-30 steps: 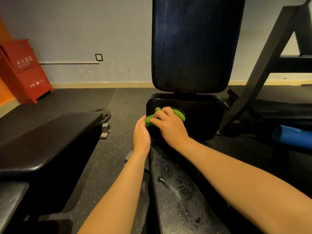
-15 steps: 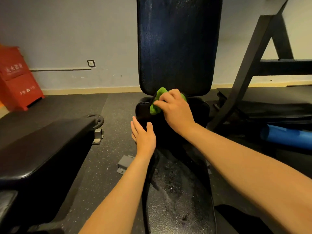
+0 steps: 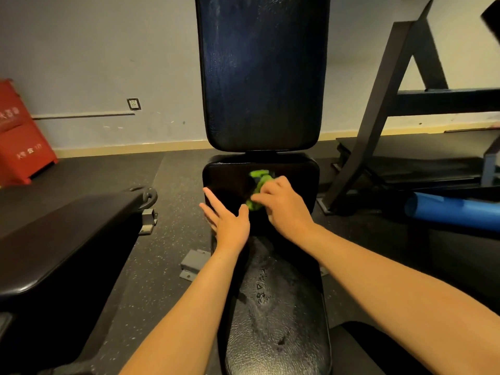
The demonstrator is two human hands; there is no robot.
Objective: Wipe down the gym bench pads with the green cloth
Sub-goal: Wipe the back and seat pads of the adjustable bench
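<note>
We are bunching the green cloth point(image 3: 258, 188) in our right hand point(image 3: 285, 211), fingers curled round it, holding it against the small black seat pad point(image 3: 224, 177). The upright back pad point(image 3: 261, 77) is standing at twelve o'clock from it. Our left hand point(image 3: 230, 224) is reaching in at eight o'clock of the cloth, fingers straight and spread. The long pad point(image 3: 278, 326) is lying at six o'clock and a blue roller point(image 3: 454, 213) at three.

left hand point(image 3: 230, 226) and right hand point(image 3: 285, 211) bare; left forearm point(image 3: 189, 307) and right forearm point(image 3: 392, 288) bare as far as the frame edge (right hand's fingers slightly blurred).
</note>
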